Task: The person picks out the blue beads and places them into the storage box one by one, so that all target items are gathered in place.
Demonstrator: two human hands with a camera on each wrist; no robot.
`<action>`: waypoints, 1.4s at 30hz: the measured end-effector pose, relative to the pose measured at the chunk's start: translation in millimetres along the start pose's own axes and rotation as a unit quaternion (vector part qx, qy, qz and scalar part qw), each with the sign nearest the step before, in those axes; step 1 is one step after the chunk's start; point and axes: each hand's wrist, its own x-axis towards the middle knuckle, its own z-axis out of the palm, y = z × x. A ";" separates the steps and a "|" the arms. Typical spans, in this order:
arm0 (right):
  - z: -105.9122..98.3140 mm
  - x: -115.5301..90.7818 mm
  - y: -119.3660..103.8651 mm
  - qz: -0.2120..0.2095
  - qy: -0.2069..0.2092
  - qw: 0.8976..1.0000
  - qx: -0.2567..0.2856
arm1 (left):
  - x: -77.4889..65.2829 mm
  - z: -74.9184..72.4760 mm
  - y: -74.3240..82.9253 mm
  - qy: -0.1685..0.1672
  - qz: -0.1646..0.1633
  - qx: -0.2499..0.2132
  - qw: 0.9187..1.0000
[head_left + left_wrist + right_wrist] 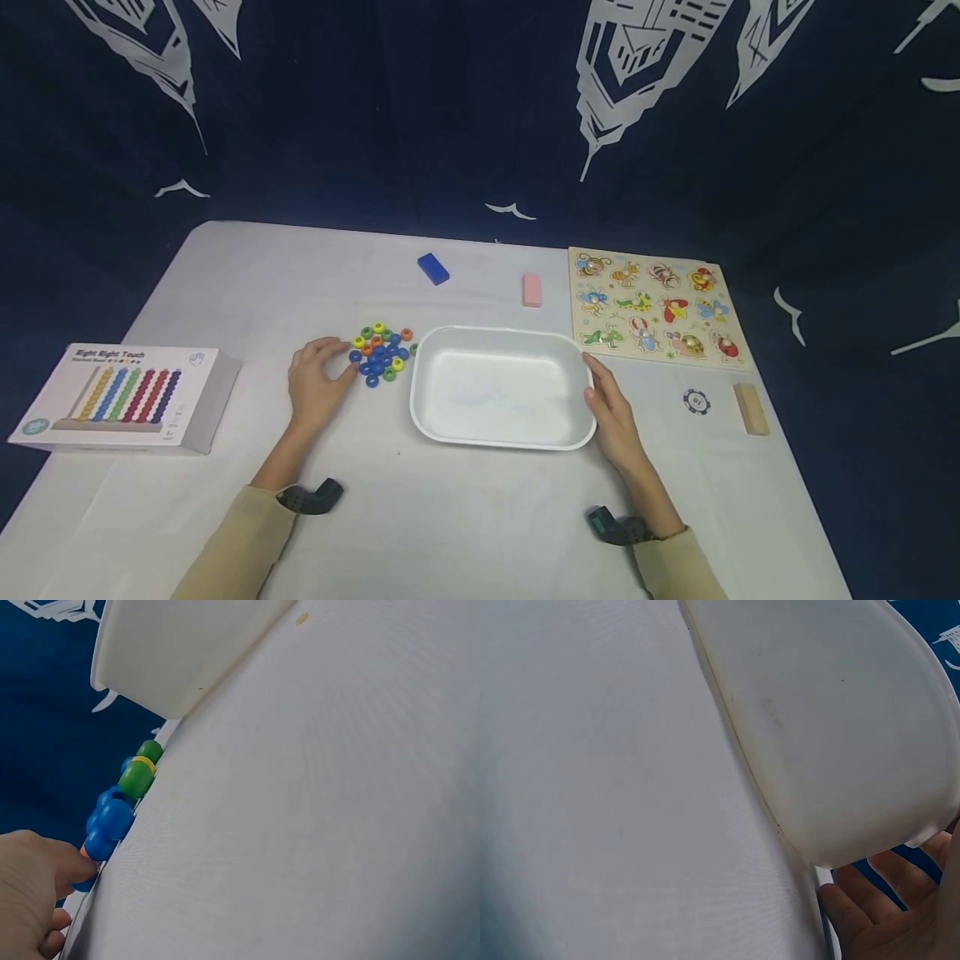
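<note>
A loose cluster of blue, green, yellow and orange beads (386, 351) lies left of the white tray (502, 442). My left hand (318, 383) is at the left edge of the cluster, thumb and forefinger apart with a blue bead (355, 356) near their tips. In the left wrist view, the thumb overlaps the nearest beads (112, 820). With my right hand (617, 417) I hold the tray's right rim, the thumb and forefinger at its edge. The right wrist view shows the other fingers (847, 911) below the tray's end wall (855, 750).
A bead-toy box (120, 400) stands at the left. Behind the tray lie a blue block (433, 269) and a pink block (532, 290). An insect puzzle board (652, 308) occupies the back right, with a round chip (697, 402) and a wooden block (751, 409) in front.
</note>
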 end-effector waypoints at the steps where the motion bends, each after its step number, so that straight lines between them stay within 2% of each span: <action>1: -0.6 0.0 0.1 -0.001 0.001 1.000 -0.001 | -0.1 0.8 1.2 0.000 0.003 0.006 1.000; 5: -2.7 -0.4 -0.2 0.003 0.000 1.000 -0.004 | 0.3 1.7 4.5 0.003 0.013 0.008 1.000; 8: -2.9 -0.6 -0.1 0.003 -0.005 1.000 -0.005 | 0.2 -1.5 7.9 0.009 -0.001 -0.019 1.000; 11: -2.1 -0.3 -0.1 -0.002 -0.007 1.000 -0.001 | -0.5 -7.3 19.2 0.023 -0.015 -0.062 0.998; 13: -1.5 -0.2 0.0 -0.003 -0.004 1.000 0.003 | -0.6 -12.8 35.7 0.027 -0.014 -0.102 0.994; 15: -1.4 -0.4 0.4 -0.006 -0.001 1.000 0.007 | -0.9 -17.3 58.4 0.014 0.001 -0.150 0.989; 17: -1.9 -0.4 0.4 -0.006 -0.001 1.000 0.005 | -2.1 -19.3 85.2 -0.018 0.017 -0.213 0.977; 19: -2.8 -0.5 0.2 -0.008 -0.003 1.000 0.000 | -5.3 -16.5 112.2 -0.063 0.031 -0.257 0.964; 22: -3.6 -0.6 -0.5 -0.007 -0.006 1.000 -0.006 | -12.3 1.4 145.4 -0.130 0.049 -0.286 0.948; 26: -2.7 -0.4 -1.6 -0.005 -0.005 1.000 -0.005 | -21.5 40.7 177.1 -0.189 0.073 -0.282 0.938; 28: -1.7 0.0 -1.9 -0.006 -0.008 1.000 -0.002 | -25.3 60.9 188.3 -0.211 0.072 -0.279 0.934; 32: -0.5 0.7 -2.0 -0.015 -0.016 1.000 -0.001 | -32.0 95.6 202.6 -0.266 0.051 -0.248 0.930; 36: -1.6 1.3 -1.8 -0.024 -0.012 1.000 0.006 | -35.3 119.1 212.3 -0.305 0.044 -0.215 0.927; 39: -2.6 1.0 -1.7 -0.025 -0.008 1.000 0.001 | -35.8 130.5 216.8 -0.311 0.049 -0.183 0.931; 42: -3.1 0.1 -1.4 -0.022 -0.009 1.000 -0.005 | -36.0 137.2 219.0 -0.316 0.053 -0.126 0.939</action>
